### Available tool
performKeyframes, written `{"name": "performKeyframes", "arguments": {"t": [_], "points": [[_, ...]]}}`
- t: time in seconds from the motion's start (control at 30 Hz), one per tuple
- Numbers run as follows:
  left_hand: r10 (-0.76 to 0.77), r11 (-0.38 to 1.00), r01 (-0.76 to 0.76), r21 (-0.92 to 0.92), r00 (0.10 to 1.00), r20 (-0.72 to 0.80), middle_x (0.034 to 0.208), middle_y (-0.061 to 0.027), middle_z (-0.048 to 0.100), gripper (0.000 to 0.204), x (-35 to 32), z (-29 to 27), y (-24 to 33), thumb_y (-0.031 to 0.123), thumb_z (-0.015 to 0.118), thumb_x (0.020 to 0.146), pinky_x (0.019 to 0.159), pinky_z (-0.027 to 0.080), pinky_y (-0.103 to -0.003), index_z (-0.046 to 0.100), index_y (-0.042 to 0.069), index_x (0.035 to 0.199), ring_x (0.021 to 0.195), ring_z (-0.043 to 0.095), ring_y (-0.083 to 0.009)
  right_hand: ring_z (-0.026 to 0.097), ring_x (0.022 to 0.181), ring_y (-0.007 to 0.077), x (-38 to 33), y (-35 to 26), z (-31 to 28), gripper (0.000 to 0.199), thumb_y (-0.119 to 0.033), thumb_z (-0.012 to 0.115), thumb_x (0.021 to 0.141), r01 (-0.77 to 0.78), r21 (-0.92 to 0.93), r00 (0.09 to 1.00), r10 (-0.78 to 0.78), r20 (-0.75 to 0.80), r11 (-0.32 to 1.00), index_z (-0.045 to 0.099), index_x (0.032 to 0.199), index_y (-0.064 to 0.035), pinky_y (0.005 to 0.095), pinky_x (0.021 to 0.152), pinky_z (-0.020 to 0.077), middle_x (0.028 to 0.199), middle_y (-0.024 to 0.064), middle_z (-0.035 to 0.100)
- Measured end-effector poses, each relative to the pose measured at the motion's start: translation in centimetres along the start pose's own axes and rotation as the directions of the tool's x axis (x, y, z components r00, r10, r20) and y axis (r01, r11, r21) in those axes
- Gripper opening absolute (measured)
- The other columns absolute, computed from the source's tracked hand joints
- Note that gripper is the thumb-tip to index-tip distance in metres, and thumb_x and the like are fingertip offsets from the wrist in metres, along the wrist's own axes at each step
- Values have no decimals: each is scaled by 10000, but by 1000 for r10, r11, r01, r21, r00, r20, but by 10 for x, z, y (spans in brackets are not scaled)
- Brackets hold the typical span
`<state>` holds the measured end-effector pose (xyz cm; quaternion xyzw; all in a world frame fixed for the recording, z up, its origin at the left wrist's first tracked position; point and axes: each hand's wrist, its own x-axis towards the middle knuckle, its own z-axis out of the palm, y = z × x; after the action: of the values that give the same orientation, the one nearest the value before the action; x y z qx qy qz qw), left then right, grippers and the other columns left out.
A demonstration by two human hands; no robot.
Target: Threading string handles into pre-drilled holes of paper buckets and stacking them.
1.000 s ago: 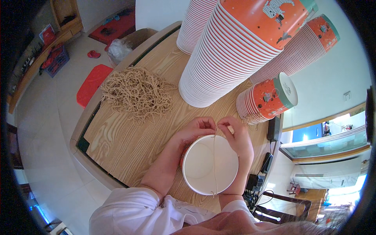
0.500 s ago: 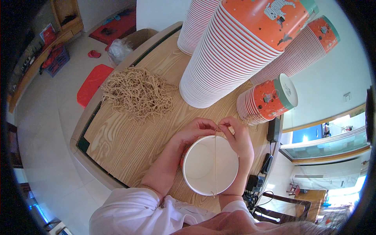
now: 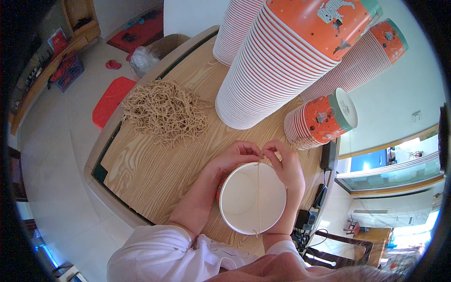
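The cup (image 3: 237,202) is standing just on the body side of the left hand (image 3: 231,157) and right hand (image 3: 287,168), its mouth facing up and its long axis running roughly upright; fisheye bending is leaving any slight tilt uncertain. Being seemingly thin-walled, it is probably handling light, fairly stiff at the rim, easily dented below; the rim is offering the soundest hold. The cord (image 3: 258,197) is spanning the mouth, its long axis running away from the body to the hands; it is looking light, limp and grippy, best taken near its end. Both hands are pinching it narrowly at the far rim. Beyond the left hand, a cord pile (image 3: 164,113) is lying; beyond the right, a short stack (image 3: 307,117) is standing.
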<state>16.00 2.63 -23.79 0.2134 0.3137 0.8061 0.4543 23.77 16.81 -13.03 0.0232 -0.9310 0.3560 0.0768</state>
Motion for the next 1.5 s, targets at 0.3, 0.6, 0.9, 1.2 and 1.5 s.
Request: {"name": "performKeyframes", "arguments": {"t": [0.3,0.6,0.9,1.2,1.5], "points": [[-13,1000,13,19,1000,1,953,-67,673,170,1,-5,-5,18,661,815,746,509,-242,662,-6,984,853,634,-112,636,795,288,-1,-3,-1,99,-26,592,845,-135,93,991,135,8,987,585,942,-9,344,707,497,847,148,627],[-22,1000,21,-21,999,-29,852,-51,660,142,-1,1,2,69,667,823,700,498,-238,659,-14,938,771,615,-102,590,756,178,-6,-14,-12,228,65,645,750,16,-22,1000,-16,-10,1000,603,961,-11,293,678,479,815,82,578],[71,997,-70,-19,997,34,853,-48,649,135,4,-11,-14,84,679,809,716,483,-247,642,21,922,771,606,-115,579,701,194,-9,-12,-6,209,68,674,725,140,-41,977,-131,171,989,665,892,-58,279,625,473,810,73,553],[96,991,-91,96,994,-47,766,-30,606,57,-2,-5,-1,55,623,834,676,456,-240,606,20,875,715,565,-108,587,711,196,-13,-17,-18,159,50,691,723,75,46,985,-81,154,996,632,861,-3,290,615,476,821,80,572],[221,973,-201,-109,950,223,795,-45,602,161,-6,-21,-2,73,682,748,678,461,-259,600,13,873,723,568,-124,569,841,283,-24,-45,-13,377,29,730,644,239,-34,923,-216,320,970,611,986,-78,359,702,470,901,92,547]]}}
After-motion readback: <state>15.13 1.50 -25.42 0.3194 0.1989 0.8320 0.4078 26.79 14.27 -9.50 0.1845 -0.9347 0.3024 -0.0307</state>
